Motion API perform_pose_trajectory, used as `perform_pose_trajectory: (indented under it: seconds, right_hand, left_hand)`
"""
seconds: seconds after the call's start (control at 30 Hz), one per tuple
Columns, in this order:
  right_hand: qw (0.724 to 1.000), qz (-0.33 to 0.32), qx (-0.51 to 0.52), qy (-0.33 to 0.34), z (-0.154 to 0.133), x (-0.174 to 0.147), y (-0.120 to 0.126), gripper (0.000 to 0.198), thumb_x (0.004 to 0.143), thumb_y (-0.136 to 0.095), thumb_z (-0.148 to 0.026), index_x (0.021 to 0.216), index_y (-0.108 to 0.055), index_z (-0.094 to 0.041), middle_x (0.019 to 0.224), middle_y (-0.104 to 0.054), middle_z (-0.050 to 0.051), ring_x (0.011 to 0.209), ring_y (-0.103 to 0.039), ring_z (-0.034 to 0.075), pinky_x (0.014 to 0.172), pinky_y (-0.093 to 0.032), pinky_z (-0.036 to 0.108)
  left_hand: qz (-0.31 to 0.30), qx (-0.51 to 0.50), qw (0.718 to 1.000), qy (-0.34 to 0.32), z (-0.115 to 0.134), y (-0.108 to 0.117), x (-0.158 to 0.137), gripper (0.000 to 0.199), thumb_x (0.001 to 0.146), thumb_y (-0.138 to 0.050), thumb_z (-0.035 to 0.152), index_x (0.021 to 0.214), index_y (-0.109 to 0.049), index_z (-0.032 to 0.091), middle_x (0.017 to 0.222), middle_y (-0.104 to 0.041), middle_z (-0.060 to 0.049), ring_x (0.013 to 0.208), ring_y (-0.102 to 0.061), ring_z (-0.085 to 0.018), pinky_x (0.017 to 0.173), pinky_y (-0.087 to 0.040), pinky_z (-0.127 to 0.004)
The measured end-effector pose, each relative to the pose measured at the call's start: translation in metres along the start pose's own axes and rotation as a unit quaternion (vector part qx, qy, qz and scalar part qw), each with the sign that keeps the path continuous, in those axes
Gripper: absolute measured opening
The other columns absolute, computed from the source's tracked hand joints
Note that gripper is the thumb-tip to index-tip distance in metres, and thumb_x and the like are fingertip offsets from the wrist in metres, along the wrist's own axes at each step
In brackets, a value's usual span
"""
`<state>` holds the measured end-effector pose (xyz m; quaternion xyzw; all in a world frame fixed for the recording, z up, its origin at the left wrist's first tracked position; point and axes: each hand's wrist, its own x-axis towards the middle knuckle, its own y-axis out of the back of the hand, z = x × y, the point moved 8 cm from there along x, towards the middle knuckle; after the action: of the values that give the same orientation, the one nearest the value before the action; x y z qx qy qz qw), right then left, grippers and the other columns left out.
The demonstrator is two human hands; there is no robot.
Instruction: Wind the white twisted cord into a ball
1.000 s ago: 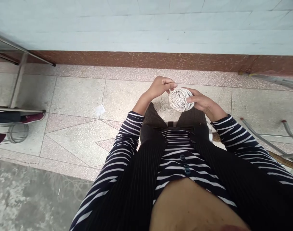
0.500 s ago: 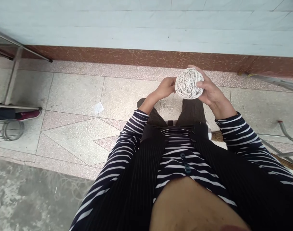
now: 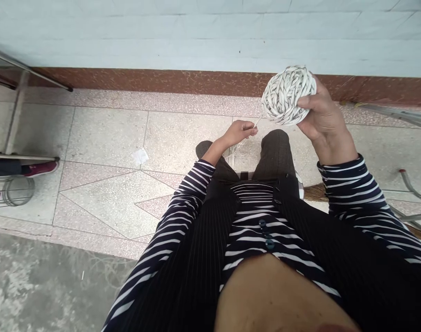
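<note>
My right hand (image 3: 323, 113) grips a ball of white cord (image 3: 289, 95) from its right side, thumb across the near face. The ball is roundish, with thick strands crossing over each other and dark gaps between them. Lower and to the left, my left hand (image 3: 240, 132) pinches a thin strand of the cord (image 3: 258, 121) that runs up to the ball's lower left edge. More loose pale strands (image 3: 235, 150) hang below the left hand, between my knees; where they end is hidden.
A pale tiled wall (image 3: 196, 46) with a brown base stands ahead. Metal-legged furniture (image 3: 18, 110) is at the left, near another person's red shoe (image 3: 40, 168) and a wire basket (image 3: 18, 190). White scrap (image 3: 140, 157) lies on the floor; a straw broom (image 3: 314, 192) and metal tubes (image 3: 409, 189) are at right.
My right hand has raised the ball up and to the right, nearer the camera. The left hand, formerly against the ball, is now apart from it, with the strand stretched between them.
</note>
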<state>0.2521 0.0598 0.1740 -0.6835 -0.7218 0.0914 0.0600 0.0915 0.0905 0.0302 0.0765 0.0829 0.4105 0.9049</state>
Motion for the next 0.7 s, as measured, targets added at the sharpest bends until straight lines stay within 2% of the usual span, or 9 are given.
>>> perform_pose_trajectory:
  seconds: [0.1, 0.2, 0.33, 0.4, 0.47, 0.53, 0.6, 0.63, 0.7]
  right_hand:
    - [1.0, 0.015, -0.019, -0.002, -0.021, -0.006, -0.007, 0.075, 0.049, -0.094, -0.059, 0.119, -0.071, -0.046, 0.124, -0.08, 0.001, 0.157, -0.047, 0.04, 0.129, -0.048, 0.061]
    - [0.999, 0.008, -0.036, 0.005, -0.044, -0.017, -0.019, 0.085, 0.055, -0.088, -0.064, 0.136, -0.065, -0.053, 0.117, -0.081, 0.001, 0.158, -0.046, 0.04, 0.128, -0.049, 0.063]
    - [0.997, -0.011, -0.037, 0.06, -0.08, -0.033, -0.033, 0.094, 0.062, -0.081, -0.06, 0.152, -0.058, -0.047, 0.12, -0.08, 0.004, 0.154, -0.05, 0.045, 0.124, -0.052, 0.067]
    - [0.996, -0.042, -0.062, 0.047, -0.086, -0.037, -0.039, 0.096, 0.061, -0.077, -0.068, 0.153, -0.057, -0.048, 0.118, -0.08, 0.005, 0.154, -0.051, 0.047, 0.119, -0.058, 0.066]
    - [0.992, -0.094, -0.087, 0.008, -0.085, -0.039, -0.048, 0.1, 0.058, -0.071, -0.081, 0.153, -0.057, -0.052, 0.114, -0.081, 0.005, 0.155, -0.051, 0.047, 0.114, -0.062, 0.064]
    - [0.989, -0.118, -0.086, -0.007, -0.087, -0.04, -0.054, 0.103, 0.057, -0.07, -0.085, 0.153, -0.056, -0.052, 0.11, -0.081, 0.006, 0.153, -0.052, 0.049, 0.112, -0.063, 0.064]
    - [0.994, -0.087, -0.062, 0.026, -0.097, -0.039, -0.055, 0.099, 0.062, -0.074, -0.075, 0.155, -0.056, -0.046, 0.109, -0.081, 0.007, 0.149, -0.056, 0.051, 0.112, -0.063, 0.068]
    - [0.995, -0.067, -0.053, 0.044, -0.103, -0.038, -0.056, 0.096, 0.066, -0.074, -0.07, 0.156, -0.055, -0.043, 0.108, -0.08, 0.008, 0.147, -0.058, 0.051, 0.111, -0.064, 0.069]
    - [0.996, -0.053, -0.059, 0.041, -0.107, -0.038, -0.061, 0.092, 0.07, -0.072, -0.072, 0.156, -0.056, -0.044, 0.108, -0.08, 0.008, 0.147, -0.059, 0.05, 0.108, -0.067, 0.066]
  left_hand:
    - [0.018, 0.021, 1.0, 0.0, -0.012, 0.003, 0.001, 0.03, 0.101, -0.066, 0.034, 0.077, -0.068, 0.016, 0.079, -0.068, -0.002, 0.076, -0.064, -0.013, 0.074, -0.054, -0.027]
    - [0.039, 0.061, 0.997, -0.003, -0.026, 0.007, 0.005, 0.026, 0.099, -0.063, 0.033, 0.08, -0.071, 0.017, 0.084, -0.07, -0.003, 0.082, -0.065, -0.016, 0.082, -0.055, -0.03]
    - [0.054, 0.113, 0.992, 0.024, -0.053, 0.008, 0.01, 0.014, 0.09, -0.068, 0.029, 0.086, -0.075, 0.018, 0.101, -0.078, -0.008, 0.101, -0.069, -0.022, 0.104, -0.052, -0.036]
    - [0.058, 0.111, 0.99, 0.057, -0.069, 0.006, 0.011, 0.014, 0.089, -0.071, 0.03, 0.089, -0.077, 0.017, 0.11, -0.079, -0.011, 0.109, -0.07, -0.026, 0.11, -0.05, -0.039]
    - [0.065, 0.091, 0.989, 0.099, -0.085, 0.001, 0.012, 0.021, 0.087, -0.075, 0.032, 0.101, -0.08, 0.016, 0.121, -0.079, -0.015, 0.116, -0.07, -0.03, 0.114, -0.049, -0.041]
    - [0.061, 0.066, 0.986, 0.138, -0.099, -0.008, 0.013, 0.043, 0.083, -0.083, 0.033, 0.121, -0.078, 0.015, 0.135, -0.075, -0.02, 0.123, -0.068, -0.033, 0.116, -0.049, -0.044]
    - [0.049, 0.046, 0.984, 0.166, -0.108, -0.022, 0.015, 0.065, 0.078, -0.089, 0.032, 0.138, -0.071, 0.014, 0.147, -0.069, -0.023, 0.13, -0.065, -0.036, 0.118, -0.049, -0.047]
    - [0.047, 0.039, 0.982, 0.177, -0.111, -0.03, 0.015, 0.07, 0.075, -0.091, 0.031, 0.14, -0.069, 0.014, 0.15, -0.067, -0.024, 0.133, -0.064, -0.038, 0.119, -0.049, -0.048]
    - [0.062, 0.018, 0.977, 0.202, -0.115, -0.042, 0.013, 0.066, 0.074, -0.093, 0.033, 0.133, -0.071, 0.014, 0.147, -0.068, -0.024, 0.137, -0.061, -0.04, 0.119, -0.05, -0.051]
